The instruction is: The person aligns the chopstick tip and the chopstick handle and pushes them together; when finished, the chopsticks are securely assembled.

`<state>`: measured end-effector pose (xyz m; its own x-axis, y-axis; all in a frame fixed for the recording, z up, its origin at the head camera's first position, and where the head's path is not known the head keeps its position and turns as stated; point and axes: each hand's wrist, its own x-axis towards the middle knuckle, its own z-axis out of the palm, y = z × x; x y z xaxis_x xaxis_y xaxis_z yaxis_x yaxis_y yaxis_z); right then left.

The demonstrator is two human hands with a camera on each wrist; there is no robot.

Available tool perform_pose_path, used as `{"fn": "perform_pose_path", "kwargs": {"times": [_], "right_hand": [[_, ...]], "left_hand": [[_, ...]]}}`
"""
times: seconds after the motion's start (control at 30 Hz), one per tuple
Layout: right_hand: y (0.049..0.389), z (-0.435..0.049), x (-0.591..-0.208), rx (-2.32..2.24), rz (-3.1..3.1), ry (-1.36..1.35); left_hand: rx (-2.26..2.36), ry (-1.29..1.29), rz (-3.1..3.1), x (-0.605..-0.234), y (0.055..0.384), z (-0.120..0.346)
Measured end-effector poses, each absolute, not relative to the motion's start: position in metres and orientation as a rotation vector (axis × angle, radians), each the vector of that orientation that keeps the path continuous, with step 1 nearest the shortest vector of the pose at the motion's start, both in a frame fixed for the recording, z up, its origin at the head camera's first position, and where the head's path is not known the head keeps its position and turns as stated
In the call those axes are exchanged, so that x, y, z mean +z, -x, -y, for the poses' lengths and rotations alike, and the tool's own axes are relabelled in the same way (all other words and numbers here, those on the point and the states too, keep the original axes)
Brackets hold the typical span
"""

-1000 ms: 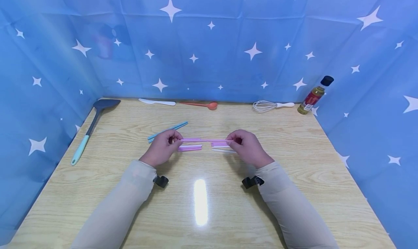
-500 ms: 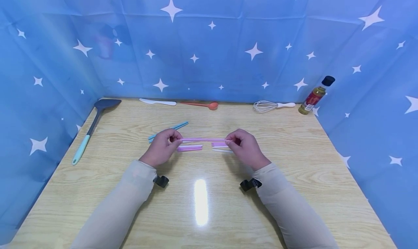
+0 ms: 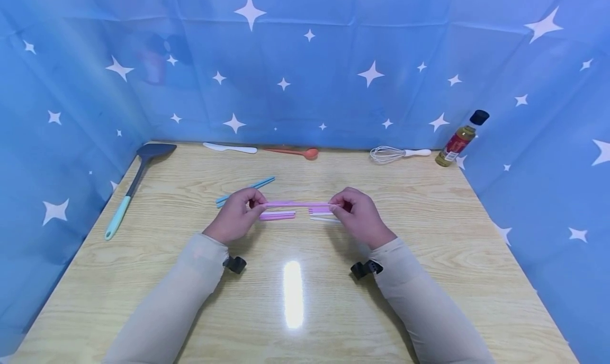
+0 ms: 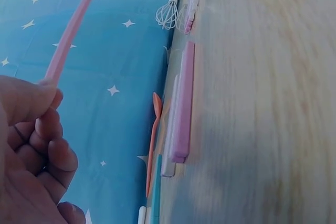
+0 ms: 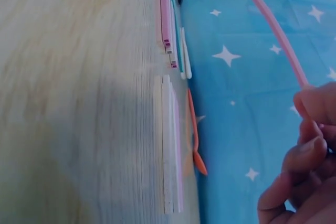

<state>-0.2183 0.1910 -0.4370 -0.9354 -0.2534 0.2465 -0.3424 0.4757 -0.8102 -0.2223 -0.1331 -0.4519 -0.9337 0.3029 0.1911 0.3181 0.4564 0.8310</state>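
A thin pink chopstick (image 3: pixel 307 204) spans the gap between two hands, raised over the table. My left hand (image 3: pixel 236 213) pinches one end with thumb and forefinger. At the other end, my right hand (image 3: pixel 360 217) grips it likewise. Beneath and partly hidden by the left hand lie pink and white chopsticks (image 3: pixel 278 217). Several more pink and white chopsticks (image 3: pixel 319 211) lie under the right hand, which covers their far ends. In the left wrist view, pink chopsticks (image 4: pixel 182 108) rest on the table below the fingers. Blue chopsticks (image 3: pixel 262 183) slant behind my left hand.
Along the back edge lie a white knife (image 3: pixel 230 149), a red-orange spoon (image 3: pixel 305 153) and a whisk (image 3: pixel 392 154). A bottle (image 3: pixel 456 144) with a black cap stands at the back right. A dark spatula (image 3: pixel 125 207) with a mint handle lies left. Blue star-patterned cloth surrounds the table.
My right hand has shifted slightly left toward the other hand, and the visible span of the held chopstick is a little shorter. The left hand has hardly moved.
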Motion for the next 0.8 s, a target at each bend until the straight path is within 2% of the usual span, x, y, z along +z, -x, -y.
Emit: {"fn": "perform_pose_path", "kwargs": {"times": [0.23, 0.43, 0.8], "right_hand": [[0.219, -0.189, -0.438, 1.521, 2.635, -0.541], [0.222, -0.19, -0.435, 1.558, 2.699, -0.42], [0.227, -0.197, -0.437, 1.637, 2.655, -0.377]], "left_hand": [[-1.569, 0.529, 2.66, -0.452, 0.225, 0.139], [-1.575, 0.473, 2.67, -0.453, 0.233, 0.154], [-1.196, 0.138, 2.928, -0.465, 0.246, 0.193]]}}
